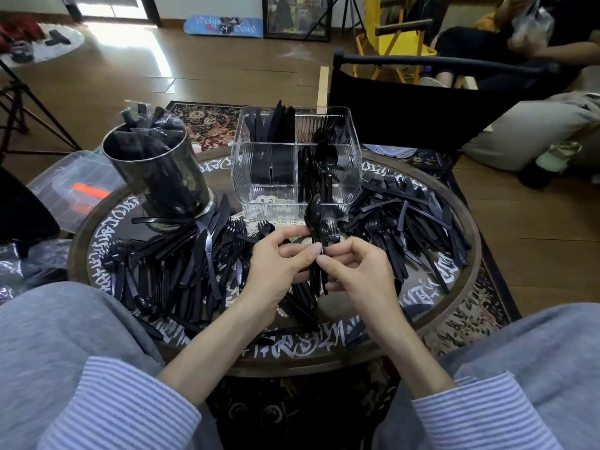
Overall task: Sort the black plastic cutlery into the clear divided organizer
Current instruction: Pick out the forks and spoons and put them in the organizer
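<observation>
A small bunch of black plastic spoons (315, 219) stands upright between both hands, bowls up, just in front of the clear divided organizer (259, 177). My left hand (279, 258) grips the handles from the left. My right hand (350, 264) pinches them from the right. The organizer holds knives at the back left, forks at the back right and spoons at the front right; its front left compartment holds nothing. Loose black cutlery (181, 254) lies piled on the round table (431, 323), with another pile of cutlery (409, 216) on the right.
A metal cup (159, 177) stuffed with wrapped black cutlery stands left of the organizer. A clear lidded box (71, 186) sits off the table's left edge. A black chair (422, 102) stands behind the table, and a person sits at the far right.
</observation>
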